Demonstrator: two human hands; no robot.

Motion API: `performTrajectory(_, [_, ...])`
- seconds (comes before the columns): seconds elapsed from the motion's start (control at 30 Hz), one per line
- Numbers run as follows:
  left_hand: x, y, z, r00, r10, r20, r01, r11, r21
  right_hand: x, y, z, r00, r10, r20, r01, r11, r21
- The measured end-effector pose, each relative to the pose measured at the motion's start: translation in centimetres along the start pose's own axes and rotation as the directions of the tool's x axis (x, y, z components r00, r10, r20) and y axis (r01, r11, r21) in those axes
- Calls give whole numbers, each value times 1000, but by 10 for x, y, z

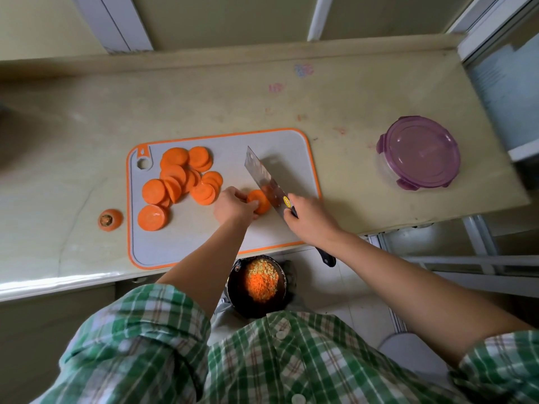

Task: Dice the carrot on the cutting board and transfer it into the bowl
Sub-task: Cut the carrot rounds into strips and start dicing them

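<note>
The left grip [233, 204] pinched a carrot piece [261, 201] with curled fingers, holding it down on the near right part of the board [180, 240]. The right grip [309, 218] was curled round the handle of a knife [264, 176], with the handle's dark end sticking out near the wrist. The broad blade slanted far and left, just beside the right face of the piece; whether it touched could not be told.

A heap of overlapping slices [180, 176] lay on the far left part of the board. A stem end [110, 219] sat on the desk [350, 112] just left of the board.

The bowl [233, 290], dark, was below the near edge of the desk, between the forearms, and held orange and yellow dice [259, 282]. A tub [420, 153] with a purple lid stood on the desk, well right of the board.
</note>
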State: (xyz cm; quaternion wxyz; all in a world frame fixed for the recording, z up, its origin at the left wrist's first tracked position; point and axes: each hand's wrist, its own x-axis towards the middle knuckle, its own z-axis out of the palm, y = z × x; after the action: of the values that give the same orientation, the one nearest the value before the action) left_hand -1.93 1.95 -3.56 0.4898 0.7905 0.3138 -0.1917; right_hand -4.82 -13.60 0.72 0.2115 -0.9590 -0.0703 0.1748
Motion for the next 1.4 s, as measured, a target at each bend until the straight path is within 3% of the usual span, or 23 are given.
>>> performTrajectory(0.4, [5,3,-4,999,0,52,-1,1000,15,9,-13,5,993,70,93,-65,996,-58])
performTrajectory(0.8, [4,4,-5,998,-3,61,3,1000,12,13,-3,22,996,92,1,-92,991,98])
performTrajectory(0.97, [3,3,-5,999,23,36,-25,999,38,20,-3,-2,997,64,-45,-61,995,77])
performTrajectory(1.13, [4,2,-3,999,37,34,-39,999,37,20,-8,-9,999,7,36,-7,1000,-1])
performTrajectory(1.4, [8,0,-2,999,24,38,-25,1000,7,8,-15,-3,993,50,103,-46,998,-48])
